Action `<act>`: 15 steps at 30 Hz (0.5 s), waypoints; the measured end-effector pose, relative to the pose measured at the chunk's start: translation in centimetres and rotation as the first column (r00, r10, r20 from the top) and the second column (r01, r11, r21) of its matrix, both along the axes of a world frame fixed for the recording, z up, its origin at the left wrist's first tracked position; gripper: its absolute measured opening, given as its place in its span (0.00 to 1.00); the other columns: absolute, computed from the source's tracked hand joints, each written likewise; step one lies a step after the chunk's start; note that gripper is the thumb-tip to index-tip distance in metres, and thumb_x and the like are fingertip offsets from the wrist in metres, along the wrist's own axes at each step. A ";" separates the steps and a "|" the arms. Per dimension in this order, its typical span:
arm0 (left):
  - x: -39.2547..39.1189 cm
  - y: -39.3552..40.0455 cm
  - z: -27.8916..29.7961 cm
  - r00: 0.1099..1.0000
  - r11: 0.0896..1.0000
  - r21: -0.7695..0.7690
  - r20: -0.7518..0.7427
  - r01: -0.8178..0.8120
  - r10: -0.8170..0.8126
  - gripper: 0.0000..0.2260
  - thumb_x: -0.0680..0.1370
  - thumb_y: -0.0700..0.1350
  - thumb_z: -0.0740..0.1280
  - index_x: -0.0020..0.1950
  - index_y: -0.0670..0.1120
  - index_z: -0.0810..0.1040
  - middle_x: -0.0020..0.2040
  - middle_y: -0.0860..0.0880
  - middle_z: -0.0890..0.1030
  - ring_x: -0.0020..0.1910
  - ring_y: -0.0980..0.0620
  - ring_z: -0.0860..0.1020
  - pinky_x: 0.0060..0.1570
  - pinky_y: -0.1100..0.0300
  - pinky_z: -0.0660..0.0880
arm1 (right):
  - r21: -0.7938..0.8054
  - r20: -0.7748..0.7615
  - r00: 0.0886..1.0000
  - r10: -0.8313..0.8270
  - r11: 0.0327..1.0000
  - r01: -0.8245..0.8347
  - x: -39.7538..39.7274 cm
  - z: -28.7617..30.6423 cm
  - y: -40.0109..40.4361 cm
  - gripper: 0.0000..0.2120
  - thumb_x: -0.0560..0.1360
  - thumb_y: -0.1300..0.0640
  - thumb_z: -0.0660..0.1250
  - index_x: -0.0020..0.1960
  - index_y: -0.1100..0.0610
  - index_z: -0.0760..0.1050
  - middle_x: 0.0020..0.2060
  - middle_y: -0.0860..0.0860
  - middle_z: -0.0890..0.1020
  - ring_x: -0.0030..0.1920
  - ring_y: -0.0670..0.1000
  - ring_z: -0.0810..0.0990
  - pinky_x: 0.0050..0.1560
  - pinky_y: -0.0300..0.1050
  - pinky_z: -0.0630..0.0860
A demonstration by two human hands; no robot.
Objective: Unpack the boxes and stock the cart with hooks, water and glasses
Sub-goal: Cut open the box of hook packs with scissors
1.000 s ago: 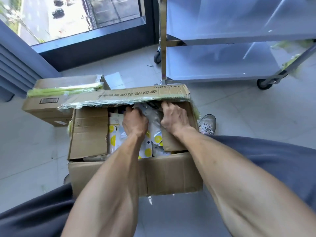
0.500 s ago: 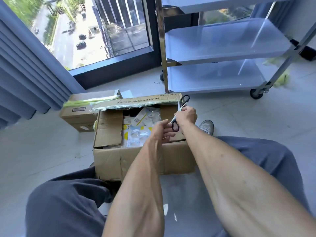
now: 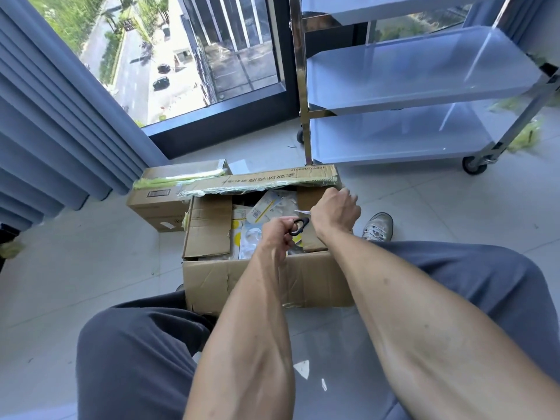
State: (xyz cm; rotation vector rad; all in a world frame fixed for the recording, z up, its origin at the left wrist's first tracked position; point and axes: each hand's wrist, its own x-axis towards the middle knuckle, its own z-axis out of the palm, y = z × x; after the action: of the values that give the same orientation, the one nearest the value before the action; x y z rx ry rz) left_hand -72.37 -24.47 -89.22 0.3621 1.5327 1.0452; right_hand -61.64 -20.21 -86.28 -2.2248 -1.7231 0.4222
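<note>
Unpacking is underway: the left hand point(image 3: 277, 233) is gripping scissors point(image 3: 298, 224) over the open box point(image 3: 257, 280); the right hand point(image 3: 335, 212) is curling beside, grasp unclear. Next, lifting hook packs point(image 3: 266, 207) toward the far-right cart point(image 3: 424, 95).

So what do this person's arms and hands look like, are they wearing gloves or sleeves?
No gloves and no sleeves show: both forearms are bare right down to the left hand and the right hand. No watch, ring or band is visible. Lower down, the person wears loose dark grey trousers and a pale, worn sneaker.
</note>
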 end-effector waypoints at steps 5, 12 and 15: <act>0.6 1.4 -0.9 0.981 0.981 0.027 0.018 -0.194 0.194 0.13 0.81 0.34 0.55 0.44 0.43 0.76 0.33 0.47 0.71 0.24 0.56 0.59 0.27 0.63 0.56 | 0.001 0.117 0.990 0.074 0.997 -0.075 -0.3 -1.2 -0.8 0.13 0.79 0.59 0.58 0.58 0.58 0.79 0.60 0.58 0.73 0.61 0.58 0.70 0.58 0.52 0.70; 1.7 2.5 -1.9 0.986 0.988 0.041 0.072 -0.151 0.148 0.10 0.82 0.34 0.52 0.52 0.41 0.73 0.34 0.47 0.70 0.19 0.58 0.60 0.21 0.67 0.57 | -0.063 0.121 0.989 0.080 0.995 -0.073 0.2 -2.6 -0.9 0.13 0.77 0.57 0.60 0.59 0.57 0.78 0.56 0.57 0.79 0.58 0.57 0.74 0.57 0.52 0.69; 2.3 2.9 -2.1 0.986 0.991 0.019 0.105 -0.135 0.132 0.11 0.82 0.34 0.53 0.48 0.43 0.73 0.32 0.46 0.71 0.19 0.57 0.60 0.24 0.66 0.59 | -0.058 0.016 0.995 0.100 0.993 -0.099 0.9 -2.9 -0.3 0.13 0.78 0.55 0.59 0.57 0.57 0.77 0.53 0.57 0.81 0.57 0.58 0.76 0.54 0.51 0.69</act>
State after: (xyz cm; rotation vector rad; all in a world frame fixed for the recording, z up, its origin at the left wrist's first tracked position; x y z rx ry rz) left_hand -70.05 -21.57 -91.31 0.2222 1.4672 1.1719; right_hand -60.77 -20.55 -89.22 -2.1955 -1.8599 0.4805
